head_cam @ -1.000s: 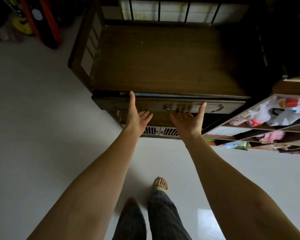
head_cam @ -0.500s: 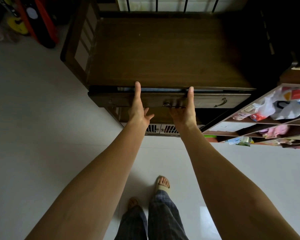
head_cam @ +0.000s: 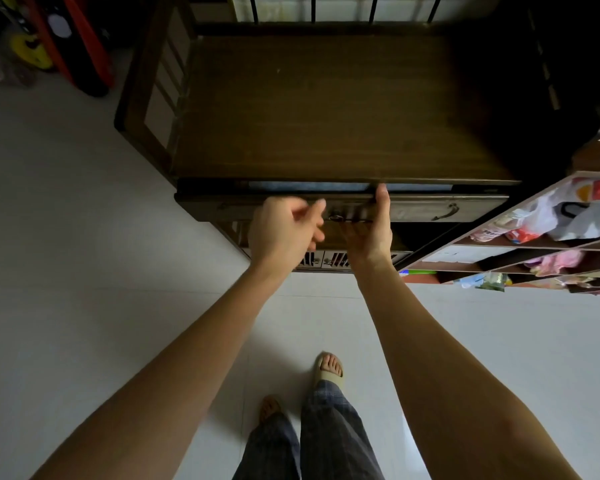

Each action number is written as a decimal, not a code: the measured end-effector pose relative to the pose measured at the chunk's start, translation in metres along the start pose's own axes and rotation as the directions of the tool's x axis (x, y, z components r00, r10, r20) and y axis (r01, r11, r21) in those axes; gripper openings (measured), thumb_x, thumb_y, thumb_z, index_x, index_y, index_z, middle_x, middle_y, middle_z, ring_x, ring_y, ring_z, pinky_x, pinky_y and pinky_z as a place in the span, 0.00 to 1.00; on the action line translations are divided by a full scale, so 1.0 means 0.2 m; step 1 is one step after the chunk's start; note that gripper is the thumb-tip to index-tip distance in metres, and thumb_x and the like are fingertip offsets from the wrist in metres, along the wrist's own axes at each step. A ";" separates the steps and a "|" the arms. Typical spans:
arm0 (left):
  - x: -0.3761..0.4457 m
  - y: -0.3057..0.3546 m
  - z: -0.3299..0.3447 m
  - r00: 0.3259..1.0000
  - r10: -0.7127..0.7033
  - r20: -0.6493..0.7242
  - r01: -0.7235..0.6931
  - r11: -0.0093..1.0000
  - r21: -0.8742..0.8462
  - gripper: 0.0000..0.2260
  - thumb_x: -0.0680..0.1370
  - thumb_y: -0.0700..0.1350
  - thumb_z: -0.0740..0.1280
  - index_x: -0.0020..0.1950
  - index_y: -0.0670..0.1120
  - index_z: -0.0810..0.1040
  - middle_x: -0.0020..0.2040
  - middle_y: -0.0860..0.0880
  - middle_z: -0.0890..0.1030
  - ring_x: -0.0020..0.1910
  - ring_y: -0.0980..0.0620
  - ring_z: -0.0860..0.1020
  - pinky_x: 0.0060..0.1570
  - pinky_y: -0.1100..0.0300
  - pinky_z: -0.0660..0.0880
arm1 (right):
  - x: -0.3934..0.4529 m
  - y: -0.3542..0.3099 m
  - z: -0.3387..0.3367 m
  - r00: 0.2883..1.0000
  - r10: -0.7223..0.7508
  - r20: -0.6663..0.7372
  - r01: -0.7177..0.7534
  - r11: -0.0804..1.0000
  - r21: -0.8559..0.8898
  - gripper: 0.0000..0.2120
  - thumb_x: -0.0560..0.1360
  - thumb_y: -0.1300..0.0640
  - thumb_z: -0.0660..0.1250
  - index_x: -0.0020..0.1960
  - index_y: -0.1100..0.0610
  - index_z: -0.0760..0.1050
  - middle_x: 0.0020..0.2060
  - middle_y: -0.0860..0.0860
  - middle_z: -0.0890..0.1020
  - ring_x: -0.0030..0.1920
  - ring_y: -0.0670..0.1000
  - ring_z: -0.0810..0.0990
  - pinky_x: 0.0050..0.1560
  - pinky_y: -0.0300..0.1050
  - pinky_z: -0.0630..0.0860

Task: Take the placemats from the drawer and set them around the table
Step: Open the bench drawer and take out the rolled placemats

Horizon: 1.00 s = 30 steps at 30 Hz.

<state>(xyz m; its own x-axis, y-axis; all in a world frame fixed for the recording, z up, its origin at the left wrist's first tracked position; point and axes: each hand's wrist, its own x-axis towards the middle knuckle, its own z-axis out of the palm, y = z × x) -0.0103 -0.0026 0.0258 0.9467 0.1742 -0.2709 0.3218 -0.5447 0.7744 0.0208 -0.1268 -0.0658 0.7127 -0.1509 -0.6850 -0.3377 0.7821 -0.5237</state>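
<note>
A dark wooden table (head_cam: 326,109) has a wide drawer (head_cam: 430,211) in its front, pulled out a small gap. In that gap shows a grey-blue strip, the placemats (head_cam: 309,186); the rest of them is hidden under the tabletop. My right hand (head_cam: 371,230) grips the drawer front near its middle, thumb over the top edge and fingers underneath. Just left of it, my left hand (head_cam: 284,226) hovers in front of the drawer, blurred, fingers loosely apart, holding nothing.
An open shelf unit (head_cam: 534,244) with bags and packets juts in at the right, close to the drawer's right end. Red and black items (head_cam: 77,46) lean at the far left. I stand on a pale tiled floor (head_cam: 84,271).
My left hand has come off the drawer's top edge and drawn back toward the middle. My right hand still holds the drawer front, and the gap showing the placemats is a little wider.
</note>
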 end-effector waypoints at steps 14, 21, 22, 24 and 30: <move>0.43 0.09 -0.06 0.799 0.415 0.434 -0.600 0.528 0.600 0.26 0.80 0.51 0.61 0.77 0.55 0.57 0.79 0.52 0.53 0.78 0.42 0.46 0.73 0.35 0.43 | -0.05 0.02 -0.02 0.999 0.028 0.021 -0.030 0.993 0.117 0.50 0.58 0.45 0.79 0.73 0.58 0.60 0.48 0.56 0.74 0.45 0.54 0.79 0.47 0.55 0.80; 0.39 0.12 -0.05 0.835 0.365 0.412 -0.550 0.593 0.588 0.25 0.81 0.49 0.60 0.77 0.56 0.57 0.79 0.52 0.52 0.78 0.43 0.45 0.72 0.33 0.41 | -0.16 0.11 -0.15 0.999 0.021 0.031 -0.025 0.989 0.149 0.48 0.57 0.46 0.80 0.71 0.57 0.63 0.61 0.59 0.77 0.57 0.58 0.80 0.55 0.56 0.79; 0.38 0.13 -0.05 0.842 0.359 0.403 -0.539 0.603 0.588 0.25 0.81 0.49 0.60 0.77 0.56 0.57 0.79 0.52 0.52 0.78 0.43 0.45 0.72 0.33 0.41 | -0.18 0.12 -0.16 1.000 0.020 0.020 -0.023 0.988 0.154 0.47 0.58 0.47 0.79 0.71 0.57 0.63 0.61 0.59 0.76 0.57 0.58 0.80 0.55 0.57 0.79; 0.37 0.12 -0.04 0.852 0.357 0.384 -0.524 0.614 0.590 0.25 0.81 0.48 0.60 0.77 0.56 0.57 0.79 0.52 0.52 0.78 0.42 0.45 0.71 0.32 0.41 | -0.21 0.12 -0.19 1.000 0.022 0.013 -0.024 0.989 0.147 0.48 0.59 0.46 0.79 0.72 0.56 0.62 0.58 0.56 0.77 0.55 0.56 0.80 0.54 0.56 0.79; 0.36 0.12 -0.03 0.859 0.350 0.374 -0.511 0.635 0.579 0.25 0.81 0.47 0.61 0.77 0.56 0.57 0.79 0.52 0.52 0.78 0.43 0.45 0.71 0.32 0.41 | -0.29 0.12 -0.24 0.999 0.014 0.029 -0.017 0.993 0.115 0.43 0.61 0.46 0.78 0.70 0.55 0.64 0.62 0.58 0.77 0.59 0.58 0.79 0.55 0.56 0.79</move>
<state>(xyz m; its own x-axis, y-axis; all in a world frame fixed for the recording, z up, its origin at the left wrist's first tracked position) 0.0657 0.0019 0.0294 0.9211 -0.3477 -0.1753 -0.2867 -0.9101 0.2992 -0.0582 -0.1291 -0.0637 0.7256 -0.1227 -0.6770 -0.2768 0.8488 -0.4505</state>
